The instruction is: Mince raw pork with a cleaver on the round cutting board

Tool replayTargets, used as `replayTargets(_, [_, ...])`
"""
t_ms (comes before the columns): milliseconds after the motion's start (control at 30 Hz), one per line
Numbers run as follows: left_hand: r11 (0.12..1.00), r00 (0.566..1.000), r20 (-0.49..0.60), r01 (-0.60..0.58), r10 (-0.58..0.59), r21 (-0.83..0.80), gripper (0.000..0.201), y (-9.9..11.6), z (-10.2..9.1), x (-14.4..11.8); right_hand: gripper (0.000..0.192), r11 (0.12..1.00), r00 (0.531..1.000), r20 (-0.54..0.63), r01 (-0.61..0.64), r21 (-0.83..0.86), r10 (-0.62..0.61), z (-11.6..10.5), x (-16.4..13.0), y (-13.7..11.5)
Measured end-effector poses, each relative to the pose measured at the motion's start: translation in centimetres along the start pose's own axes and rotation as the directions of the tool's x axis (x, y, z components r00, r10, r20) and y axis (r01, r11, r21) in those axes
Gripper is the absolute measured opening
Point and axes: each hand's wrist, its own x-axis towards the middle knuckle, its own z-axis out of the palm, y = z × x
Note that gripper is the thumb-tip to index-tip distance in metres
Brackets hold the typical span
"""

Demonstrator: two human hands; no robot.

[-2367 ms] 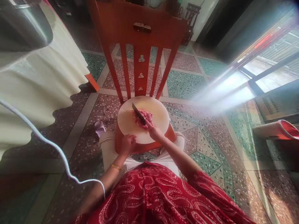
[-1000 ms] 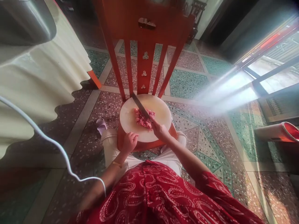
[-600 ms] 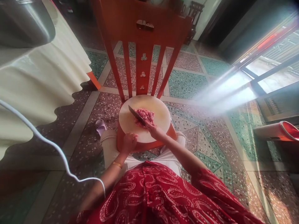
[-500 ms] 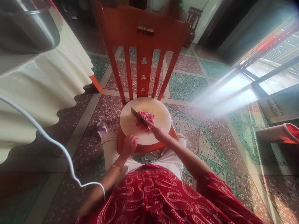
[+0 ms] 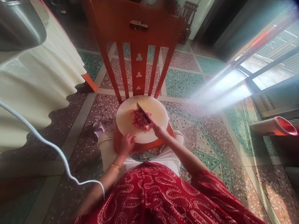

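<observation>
Chopped meat (image 5: 139, 119) in a low red heap near the middle of a round pale board (image 5: 159, 112), slightly closer to its left edge than its right. The knife (image 5: 143, 112) crosses the heap at a slant, its tip towards the board's far edge and its handle towards the near right edge; whether the blade bears on the meat or is lifted just clear cannot be told. The right hand (image 5: 160, 130) has its fingers closed around the handle. The left hand (image 5: 127, 143) is at the near left edge, fingers loosely curled, well apart from the blade; whether they grip the rim is unclear. For good chopping, the blade should fall squarely through the heap, straying bits should be drawn back to the centre, and the left hand is best used to steady the rim, away from the cutting line. The board rests on the seat of a red-brown chair (image 5: 137, 39), above a speckled floor (image 5: 184, 84).
</observation>
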Motion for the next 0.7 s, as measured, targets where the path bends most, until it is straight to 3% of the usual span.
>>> replayTargets(67, [1.0, 1.0, 0.008, -0.014, 0.014, -0.013, 0.023, 0.01, -0.03, 0.02, 0.048, 1.0, 0.999, 0.045, -0.023, 0.001, 0.023, 0.04, -0.09, 0.35])
replayTargets(200, [1.0, 1.0, 0.019, -0.01, 0.01, -0.006, 0.023, 0.06, -0.15, 0.03, 0.05, 0.999, 0.995, -0.081, -0.048, 0.013, 0.049, -0.22, -0.09, 0.62])
replayTargets(333, [1.0, 0.999, 0.029, 0.014, -0.014, 0.006, 0.023, 0.15, -0.27, 0.09, 0.049, 0.996, 0.996, 0.036, -0.085, -0.015, 0.085, -0.22, 0.04, 0.84])
replayTargets(500, [1.0, 0.999, 0.041, -0.005, 0.005, 0.011, 0.023, 0.18, -0.34, 0.14, 0.051, 0.999, 0.998, -0.057, -0.023, -0.042, 0.021, -0.37, -0.06, 0.42])
replayTargets(633, [1.0, 0.999, 0.033, 0.001, -0.002, 0.01, 0.023, 0.09, -0.27, 0.12, 0.049, 0.998, 0.996, 0.081, -0.043, -0.052, 0.047, -0.11, -0.21, 0.15])
replayTargets(700, [1.0, 0.999, 0.03, -0.019, 0.019, -0.005, 0.023, 0.05, -0.24, 0.12, 0.049, 0.999, 0.999, 0.032, -0.022, -0.033, 0.023, -0.09, -0.19, 0.18])
